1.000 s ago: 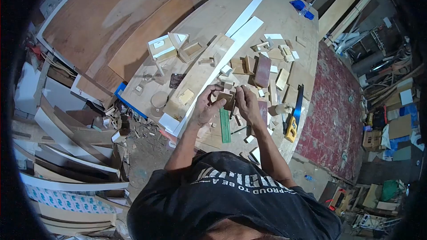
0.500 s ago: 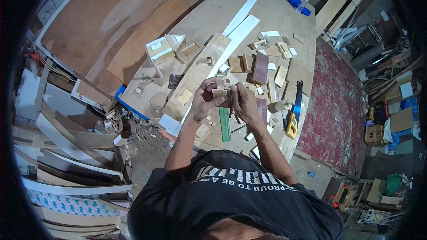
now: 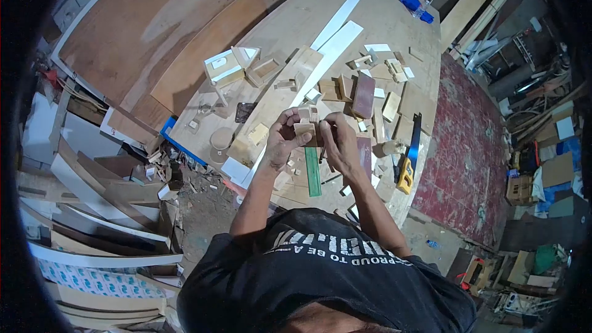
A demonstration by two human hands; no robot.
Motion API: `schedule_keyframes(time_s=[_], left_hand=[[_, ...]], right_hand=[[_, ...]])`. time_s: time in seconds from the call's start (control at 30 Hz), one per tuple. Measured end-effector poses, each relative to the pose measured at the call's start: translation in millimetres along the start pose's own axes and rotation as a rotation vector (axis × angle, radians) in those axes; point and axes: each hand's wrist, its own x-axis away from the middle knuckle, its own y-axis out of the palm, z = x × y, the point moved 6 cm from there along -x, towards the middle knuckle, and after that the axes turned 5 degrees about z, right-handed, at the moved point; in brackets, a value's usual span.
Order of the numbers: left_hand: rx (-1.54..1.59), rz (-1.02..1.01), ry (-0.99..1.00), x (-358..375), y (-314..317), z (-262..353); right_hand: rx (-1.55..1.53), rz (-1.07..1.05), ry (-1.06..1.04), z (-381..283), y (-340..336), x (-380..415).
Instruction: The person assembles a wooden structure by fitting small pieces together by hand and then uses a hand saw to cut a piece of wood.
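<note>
My left hand (image 3: 282, 143) is closed around a small wooden piece (image 3: 304, 128) made of thin boards, held up over the table. Close by on its right is my right hand (image 3: 340, 145), fingers pinched together at the side of the piece. A thin dark rod shows below those fingers; its kind is too small to tell, and the fingers partly hide it. Under the hands lies a green strip (image 3: 313, 176) that resembles a ruler.
Wood offcuts and small box-like pieces (image 3: 264, 69) cover the wooden table (image 3: 296, 18). To the right lies a yellow-handled handsaw (image 3: 407, 169). Long white strips (image 3: 336, 46) run towards the far end. Left of the table stand large boards (image 3: 148, 31).
My right hand has shifted slightly upward beside the wooden piece, and the dark rod beneath it shows less. My left hand keeps its hold.
</note>
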Motion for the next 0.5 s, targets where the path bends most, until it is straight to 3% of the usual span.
schedule_keyframes(time_s=[0.13,0.2,0.27,0.3,0.37,0.5], left_hand=[[-0.011,-0.013,-0.031,1,2,0],[-0.047,-0.034,-0.021,0,3,4],[-0.125,-0.042,-0.017,1,1,5],[-0.125,-0.037,-0.015,2,0,4],[-0.101,-0.025,-0.015,2,-3,0],[-0.081,-0.011,-0.054,5,-2,-4]], right_hand=[[-0.133,0.033,-0.13,-5,-1,0],[-0.083,-0.006,-0.07,-1,-2,-2],[-0.026,-0.201,0.264,13,7,-1],[-0.027,-0.206,0.263,13,7,0],[-0.039,-0.091,0.021,0,-1,-2],[-0.022,-0.022,-0.107,5,2,2]])
